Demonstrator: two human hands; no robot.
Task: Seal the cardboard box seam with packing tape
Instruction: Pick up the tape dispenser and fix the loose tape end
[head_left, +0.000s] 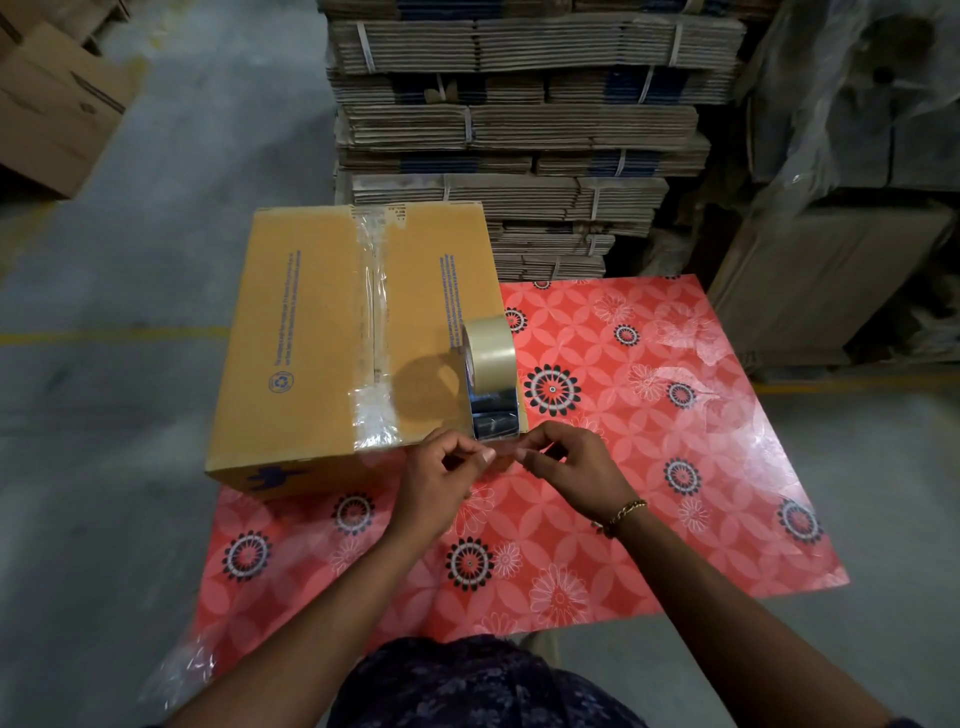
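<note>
A red flowered mat (649, 467) on a warehouse floor carries your work. Your left hand (441, 483) and right hand (576, 473) each pinch the free end of the tape (496, 415), fingers closed on it. Let it slacken and it may fold and stick to itself. The roll (491, 353) stands on the box (311, 332), at its right edge; a hard pull could topple it. The seam (374, 312) already wears tape

Warehouse floor, dim light
Grey concrete floor (156, 260); strapped flat cardboard stacks (519, 119) beyond the red floral bench (675, 467).
</note>
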